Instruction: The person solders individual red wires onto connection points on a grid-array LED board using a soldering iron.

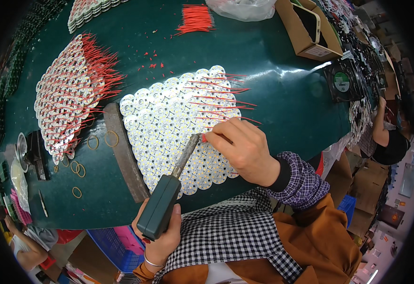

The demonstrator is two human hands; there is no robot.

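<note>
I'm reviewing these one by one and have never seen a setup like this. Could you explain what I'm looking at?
There is no machine here: the hands are a person's own. The single picture comes from a wide fisheye camera on their head, looking down, so straight edges bend near the rim.

The left hand grips a dark green handled tool with a long metal tip. The right hand pinches what looks like a thin red wire beside that tip.

Both work over a white panel of joined round discs on a dark green tabletop. A dark, flat bar lies along the panel's left edge. Farther left is a fanned white sheet of discs with red wires; at the top, a bundle of loose red wires.
</note>
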